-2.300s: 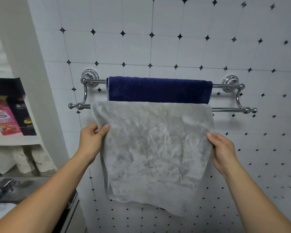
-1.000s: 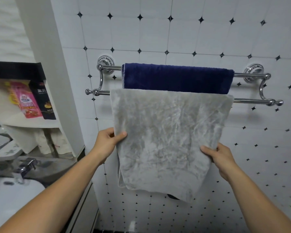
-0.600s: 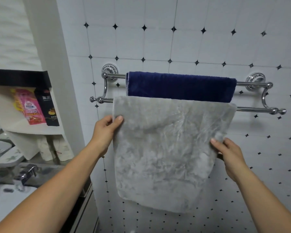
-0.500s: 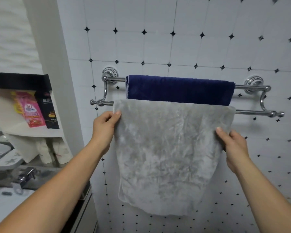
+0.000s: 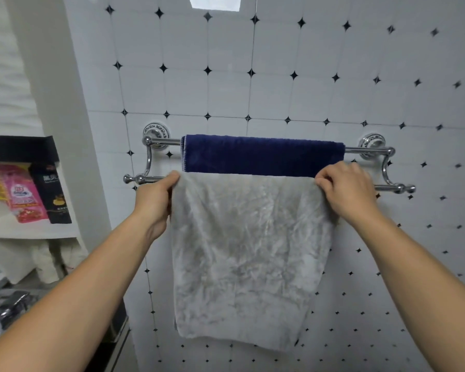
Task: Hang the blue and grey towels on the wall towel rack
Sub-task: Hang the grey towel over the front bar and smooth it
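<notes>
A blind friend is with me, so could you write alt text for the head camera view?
The left hand and right hand grip the top corners of a grey towel draped over the front bar of a chrome towel rack. A blue towel hangs on the rear bar just above, against a white tiled wall with black diamonds.

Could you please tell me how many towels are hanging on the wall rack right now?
2. The blue towel is draped over the upper rail; the grey towel hangs from the lower front rail, top corners gripped by the left hand and right hand.
</notes>
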The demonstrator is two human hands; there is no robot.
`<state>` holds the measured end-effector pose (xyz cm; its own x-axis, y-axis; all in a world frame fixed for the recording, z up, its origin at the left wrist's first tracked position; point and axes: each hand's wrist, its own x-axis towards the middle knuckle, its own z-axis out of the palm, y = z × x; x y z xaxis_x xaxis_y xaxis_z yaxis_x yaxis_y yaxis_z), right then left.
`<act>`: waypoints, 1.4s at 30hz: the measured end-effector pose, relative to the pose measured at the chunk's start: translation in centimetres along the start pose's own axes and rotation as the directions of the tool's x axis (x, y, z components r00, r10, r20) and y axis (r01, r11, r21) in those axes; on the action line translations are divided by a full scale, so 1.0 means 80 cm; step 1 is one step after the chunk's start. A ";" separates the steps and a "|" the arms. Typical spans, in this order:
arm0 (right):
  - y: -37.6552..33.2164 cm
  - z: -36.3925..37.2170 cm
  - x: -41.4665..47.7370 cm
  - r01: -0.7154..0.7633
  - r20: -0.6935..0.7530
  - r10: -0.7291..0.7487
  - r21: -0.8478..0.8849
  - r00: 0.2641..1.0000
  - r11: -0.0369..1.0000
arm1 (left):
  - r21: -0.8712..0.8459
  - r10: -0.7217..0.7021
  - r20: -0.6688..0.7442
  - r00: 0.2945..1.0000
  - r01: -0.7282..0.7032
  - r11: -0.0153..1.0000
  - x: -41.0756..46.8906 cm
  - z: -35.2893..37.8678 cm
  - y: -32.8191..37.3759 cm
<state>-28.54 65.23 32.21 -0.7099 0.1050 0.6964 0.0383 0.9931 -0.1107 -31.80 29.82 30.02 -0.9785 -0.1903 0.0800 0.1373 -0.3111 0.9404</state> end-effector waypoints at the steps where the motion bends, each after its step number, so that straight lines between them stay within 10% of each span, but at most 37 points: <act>1: 0.002 -0.002 0.004 -0.011 0.019 0.011 -0.004 1.000 1.000 | 0.008 0.006 -0.009 1.000 -0.006 1.000 0.001 -0.001 0.002; 14: 0.011 -0.004 0.005 -0.310 0.059 0.305 0.124 0.951 0.943 | 0.170 0.135 -0.092 0.987 -0.118 0.978 0.013 -0.002 0.008; 29: 0.024 0.018 -0.059 -0.536 0.112 0.606 0.611 0.788 0.583 | 0.253 0.222 -0.065 0.973 -0.200 0.947 0.013 -0.007 0.005; 42: 0.034 0.021 -0.040 -0.545 0.215 0.573 0.674 0.791 0.498 | 0.253 0.281 -0.026 0.959 -0.265 0.930 -0.004 -0.009 -0.029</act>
<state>-27.33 67.52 28.46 -0.6907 0.6412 0.3344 -0.0681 0.4027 -0.9128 -31.71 29.93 27.61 -0.8962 -0.2942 0.3321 0.3484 -0.0030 0.9373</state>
